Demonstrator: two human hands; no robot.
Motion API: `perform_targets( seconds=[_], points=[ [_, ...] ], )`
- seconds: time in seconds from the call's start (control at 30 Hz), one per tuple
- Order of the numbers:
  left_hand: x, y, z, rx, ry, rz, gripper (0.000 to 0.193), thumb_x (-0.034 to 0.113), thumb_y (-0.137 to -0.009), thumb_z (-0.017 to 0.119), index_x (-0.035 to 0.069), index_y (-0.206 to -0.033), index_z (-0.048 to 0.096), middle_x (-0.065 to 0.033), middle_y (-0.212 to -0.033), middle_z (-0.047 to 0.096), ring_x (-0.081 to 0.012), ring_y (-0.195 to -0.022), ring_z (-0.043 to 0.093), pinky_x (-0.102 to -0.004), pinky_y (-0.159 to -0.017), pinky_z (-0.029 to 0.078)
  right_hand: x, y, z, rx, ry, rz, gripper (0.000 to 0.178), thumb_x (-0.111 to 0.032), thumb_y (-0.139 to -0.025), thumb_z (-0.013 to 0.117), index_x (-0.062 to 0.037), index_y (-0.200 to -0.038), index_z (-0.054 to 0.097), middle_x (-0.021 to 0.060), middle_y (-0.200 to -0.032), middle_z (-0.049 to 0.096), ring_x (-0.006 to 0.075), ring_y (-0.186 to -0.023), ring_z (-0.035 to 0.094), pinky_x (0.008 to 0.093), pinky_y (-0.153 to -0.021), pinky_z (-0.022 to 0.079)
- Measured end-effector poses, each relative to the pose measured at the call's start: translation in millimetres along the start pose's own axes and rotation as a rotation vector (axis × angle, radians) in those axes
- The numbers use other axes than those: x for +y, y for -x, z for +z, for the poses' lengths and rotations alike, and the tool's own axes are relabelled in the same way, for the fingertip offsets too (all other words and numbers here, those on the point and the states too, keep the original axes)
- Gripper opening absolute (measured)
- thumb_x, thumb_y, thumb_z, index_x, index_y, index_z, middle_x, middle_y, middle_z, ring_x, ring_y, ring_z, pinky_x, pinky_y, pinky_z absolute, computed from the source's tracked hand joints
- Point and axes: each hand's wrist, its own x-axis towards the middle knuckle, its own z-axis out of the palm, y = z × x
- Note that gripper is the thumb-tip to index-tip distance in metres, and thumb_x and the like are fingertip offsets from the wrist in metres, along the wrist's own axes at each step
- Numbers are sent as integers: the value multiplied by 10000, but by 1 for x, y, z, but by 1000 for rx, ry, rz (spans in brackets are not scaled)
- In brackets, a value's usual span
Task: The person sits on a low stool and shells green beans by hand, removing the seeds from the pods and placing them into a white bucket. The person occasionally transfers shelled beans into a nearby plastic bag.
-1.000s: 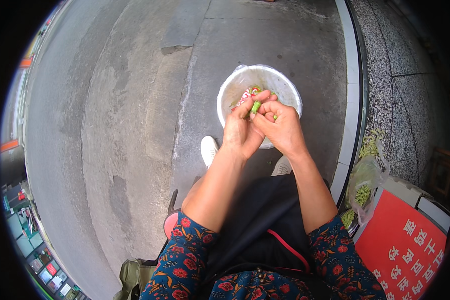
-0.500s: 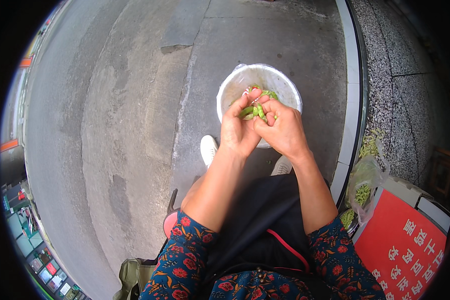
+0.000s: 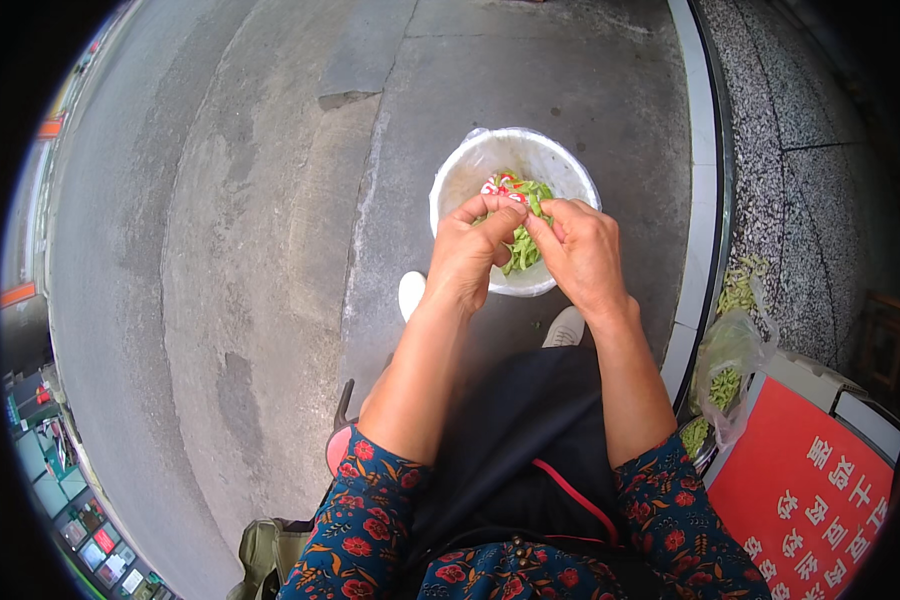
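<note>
Hands (image 3: 525, 250) pinching green pods (image 3: 520, 245), apparently, over half-hidden white bucket (image 3: 465, 170)

The left hand (image 3: 467, 255) and right hand (image 3: 582, 252) cover the near rim and lower half of the white bucket (image 3: 470, 170); the green pods (image 3: 520, 245) between the fingers are too small to tell which grip pinches them; the red-and-white scrap (image 3: 497, 186) at 12 o'clock of the pods is half buried; the white shoes (image 3: 411, 292) show only as slivers behind the forearms; the red sign (image 3: 800, 490) at 4 o'clock is cut by the lens rim; the clear bag (image 3: 728, 365) blurs its contents.
</note>
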Motion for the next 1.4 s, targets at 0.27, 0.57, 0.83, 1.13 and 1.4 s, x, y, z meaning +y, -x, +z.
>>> perform_targets(
  seconds=[0.27,0.57,0.83,1.13,1.4],
  points=[
    [8,8,9,42,-199,105,87,91,-806,688,12,-828,660,-21,-727,610,-54,-610,497,-206,-544,390,4,4,1,-72,130,-18,145,-172,-781,668,-42,-794,605,134,-758,601,335,-701,604,435,-611,485],
    [-2,0,0,48,-511,271,103,77,-808,689,-17,-844,670,-16,-699,608,-57,-631,513,-227,-570,427,-2,0,-12,-206,6,83,218,-132,-735,698,-79,-944,666,112,-645,558,241,-551,547,360,-512,420],
    [0,5,-10,-11,-1153,631,107,43,-767,658,-3,-864,669,-147,-782,598,-276,-678,604,-344,-627,474,8,1,-6,-99,-21,-166,255,-84,-771,639,-101,-1025,663,109,-707,592,220,-572,563,337,-537,442],
    [-1,5,-9,-86,-1170,640,104,34,-761,667,-3,-859,672,-129,-766,590,-253,-664,592,-334,-616,467,13,3,-1,-158,74,-113,72,-71,-759,622,-38,-821,605,139,-744,614,287,-617,588,381,-571,467],
    [2,4,-6,-55,-816,574,114,69,-800,687,-19,-871,671,-35,-752,582,-106,-629,517,-255,-559,419,11,-4,0,-165,-409,330,30,-30,-785,602,-1,-788,594,-3,-600,537,42,-536,451,223,-507,384]
  ],
)
